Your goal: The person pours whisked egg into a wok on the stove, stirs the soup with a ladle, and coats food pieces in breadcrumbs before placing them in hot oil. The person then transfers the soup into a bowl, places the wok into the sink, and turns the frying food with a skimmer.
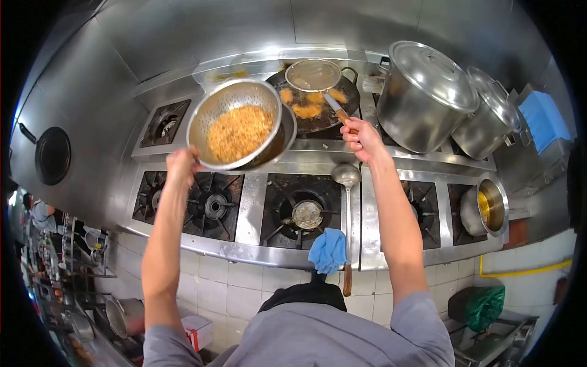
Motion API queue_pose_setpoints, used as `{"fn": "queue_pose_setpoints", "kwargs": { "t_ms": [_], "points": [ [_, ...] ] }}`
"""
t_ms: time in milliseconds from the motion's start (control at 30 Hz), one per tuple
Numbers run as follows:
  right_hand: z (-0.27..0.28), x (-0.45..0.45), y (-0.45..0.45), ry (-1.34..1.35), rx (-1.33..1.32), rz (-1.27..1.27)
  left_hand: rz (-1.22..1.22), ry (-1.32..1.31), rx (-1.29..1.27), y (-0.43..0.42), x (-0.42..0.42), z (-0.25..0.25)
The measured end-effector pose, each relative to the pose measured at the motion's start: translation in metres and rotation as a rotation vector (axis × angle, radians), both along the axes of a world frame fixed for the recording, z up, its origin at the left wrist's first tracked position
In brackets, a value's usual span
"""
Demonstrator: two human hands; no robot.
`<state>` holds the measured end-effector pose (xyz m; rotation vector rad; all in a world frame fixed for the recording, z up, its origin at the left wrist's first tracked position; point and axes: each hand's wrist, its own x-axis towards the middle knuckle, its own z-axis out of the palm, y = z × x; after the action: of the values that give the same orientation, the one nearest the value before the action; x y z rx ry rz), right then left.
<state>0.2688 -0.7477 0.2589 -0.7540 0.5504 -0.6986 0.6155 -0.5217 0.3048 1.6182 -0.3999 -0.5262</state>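
My left hand point(183, 165) is closed on the rim of a metal colander point(200, 125), which is tilted toward me. Golden-brown fried bits point(240, 133) fill much of it. Another metal bowl point(288, 131) shows partly behind and below the colander. The wooden handle of a fine-mesh skimmer point(313, 76) is gripped in my right hand point(364, 139). Its mesh is over the back of a dark wok point(350, 113), where several orange-brown fried pieces point(307, 111) lie. Whether the mesh touches anything in the wok, I cannot tell.
A long-handled ladle point(347, 175) and a blue cloth point(328, 251) lie by the front burner point(306, 215). Large lidded pots point(422, 104) stand at the right, above a metal bowl of yellow liquid point(494, 205). A black pan point(53, 156) hangs on the left wall.
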Motion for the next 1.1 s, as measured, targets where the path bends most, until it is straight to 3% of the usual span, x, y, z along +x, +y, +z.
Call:
{"fn": "queue_pose_setpoints", "kwargs": {
  "t_ms": [200, 467, 800, 967, 1100],
  "points": [
    [0.006, 0.003, -0.001, -0.001, 0.007, 0.015, -0.038, 0.174, -0.065, 0.063, -0.032, -0.104],
    [0.018, 0.018, 0.016, 0.07, 0.001, 0.008, 0.018, 0.32, -0.031, 0.073, -0.097, -0.221],
    [0.012, 0.019, 0.028, 0.075, -0.004, 0.052, 0.084, 0.384, -0.052, 0.07, -0.167, -0.271],
    [0.015, 0.019, 0.039, 0.088, 0.004, 0.027, 0.067, 0.337, -0.027, 0.074, -0.161, -0.281],
    [0.014, 0.018, 0.051, 0.09, -0.027, 0.027, 0.003, 0.446, -0.042, 0.074, -0.157, -0.277]
  ]
}}
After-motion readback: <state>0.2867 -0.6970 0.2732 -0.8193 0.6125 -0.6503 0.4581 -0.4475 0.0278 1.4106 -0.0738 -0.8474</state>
